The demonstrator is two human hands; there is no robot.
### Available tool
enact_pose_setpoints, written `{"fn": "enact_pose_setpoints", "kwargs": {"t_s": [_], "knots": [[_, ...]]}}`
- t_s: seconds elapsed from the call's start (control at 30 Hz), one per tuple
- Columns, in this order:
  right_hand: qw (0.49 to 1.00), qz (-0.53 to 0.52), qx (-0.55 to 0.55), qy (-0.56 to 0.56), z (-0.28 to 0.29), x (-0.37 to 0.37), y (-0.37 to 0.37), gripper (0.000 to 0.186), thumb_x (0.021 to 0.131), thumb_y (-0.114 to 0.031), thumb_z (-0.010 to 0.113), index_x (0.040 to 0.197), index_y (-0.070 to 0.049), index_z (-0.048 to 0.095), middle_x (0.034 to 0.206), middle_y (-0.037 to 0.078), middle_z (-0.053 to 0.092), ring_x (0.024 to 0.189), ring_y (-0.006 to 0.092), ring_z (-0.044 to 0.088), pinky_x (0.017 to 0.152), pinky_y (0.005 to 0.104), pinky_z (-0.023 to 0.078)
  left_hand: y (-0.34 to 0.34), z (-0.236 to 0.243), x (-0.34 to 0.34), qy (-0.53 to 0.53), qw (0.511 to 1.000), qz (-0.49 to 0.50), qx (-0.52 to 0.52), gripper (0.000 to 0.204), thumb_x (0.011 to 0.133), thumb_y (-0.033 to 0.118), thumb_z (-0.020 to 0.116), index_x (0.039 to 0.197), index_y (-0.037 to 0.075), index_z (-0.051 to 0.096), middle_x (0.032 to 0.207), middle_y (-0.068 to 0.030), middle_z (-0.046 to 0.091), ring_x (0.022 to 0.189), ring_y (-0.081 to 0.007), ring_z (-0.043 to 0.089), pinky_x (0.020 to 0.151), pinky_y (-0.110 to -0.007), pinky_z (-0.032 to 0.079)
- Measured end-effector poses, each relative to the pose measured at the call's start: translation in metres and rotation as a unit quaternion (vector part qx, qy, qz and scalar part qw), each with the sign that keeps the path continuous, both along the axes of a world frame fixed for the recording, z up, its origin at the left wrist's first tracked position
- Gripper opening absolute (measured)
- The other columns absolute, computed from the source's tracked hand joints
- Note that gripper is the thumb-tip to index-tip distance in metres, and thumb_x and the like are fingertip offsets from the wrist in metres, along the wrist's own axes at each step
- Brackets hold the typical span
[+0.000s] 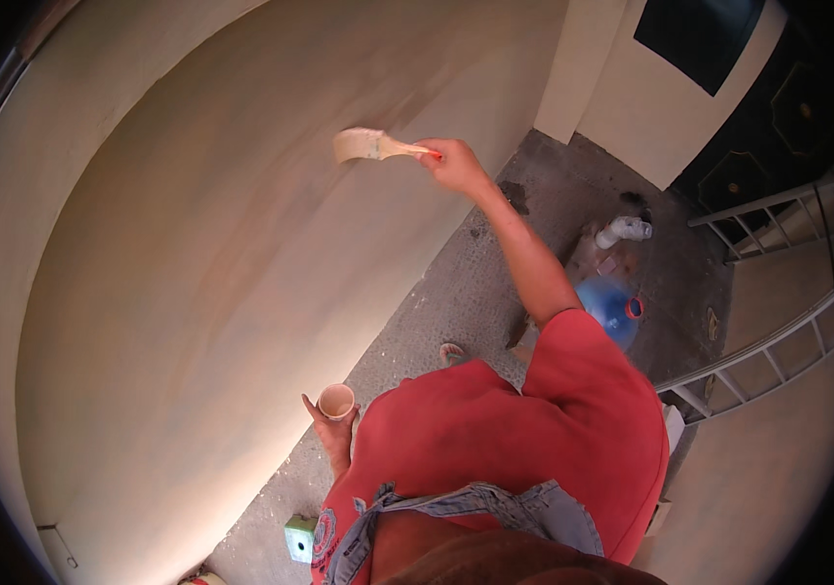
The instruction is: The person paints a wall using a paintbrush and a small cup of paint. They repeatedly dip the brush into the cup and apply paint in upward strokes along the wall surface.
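Observation:
My right hand, its arm stretched out ahead, is closed round the handle of a wide paintbrush. The pale, coated bristles meet or nearly meet the beige wall; exact contact I cannot tell. Darker, wet-looking streaks run across the wall around the brush and below it to the left. Down by my body, my left hand grips a small cup from the side. The cup's mouth faces up and its inside looks pale pinkish; how full it is cannot be made out.
To my right stand a blue water jug with a red neck and a whitish bottle on the grey floor. A metal ladder leans at the far right. A green box sits low at the left, near the wall's foot.

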State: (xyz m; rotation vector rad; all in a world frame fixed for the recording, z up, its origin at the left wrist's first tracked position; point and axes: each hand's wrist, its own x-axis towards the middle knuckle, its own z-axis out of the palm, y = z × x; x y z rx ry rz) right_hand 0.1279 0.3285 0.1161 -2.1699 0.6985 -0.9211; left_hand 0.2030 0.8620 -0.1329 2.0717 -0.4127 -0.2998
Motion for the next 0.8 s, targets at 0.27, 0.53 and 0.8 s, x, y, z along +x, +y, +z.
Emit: {"fn": "enact_pose_setpoints", "kwargs": {"t_s": [0.27,0.53,0.8], "knots": [[0.988,-0.154,0.0,-0.03,-0.025,-0.045,-0.001,0.029,0.094,-0.021,0.07,0.118,-0.004,0.072,0.088,0.017,0.074,0.078,0.0248,0.072,0.073,0.0344,0.054,-0.071,0.033,0.021,-0.051,0.997,-0.059,-0.014,0.13,0.063,0.02,0.097,0.16,0.003,0.013,0.132,-0.0217,0.064,0.117,-0.0353,0.066,0.1,-0.042,0.053],[0.962,0.182,0.151,0.139,0.011,-0.067,0.063,0.027,0.092,-0.017,0.073,0.115,-0.002,0.074,0.085,0.006,0.072,0.075,0.0102,0.061,0.07,0.0269,0.05,-0.148,0.126,0.042,-0.11,0.984,-0.141,0.003,0.132,0.064,0.028,0.098,0.159,0.002,0.01,0.136,-0.0169,0.063,0.122,-0.036,0.064,0.101,-0.043,0.054],[0.928,0.288,0.022,0.235,0.052,-0.028,0.102,0.028,0.086,-0.017,0.073,0.107,0.001,0.074,0.08,0.017,0.07,0.07,0.0237,0.064,0.068,0.0353,0.051,-0.176,0.166,0.046,-0.135,0.973,-0.185,-0.013,0.134,0.064,0.026,0.097,0.159,0.0,0.006,0.138,-0.0113,0.062,0.125,-0.0309,0.062,0.105,-0.041,0.052]]}}
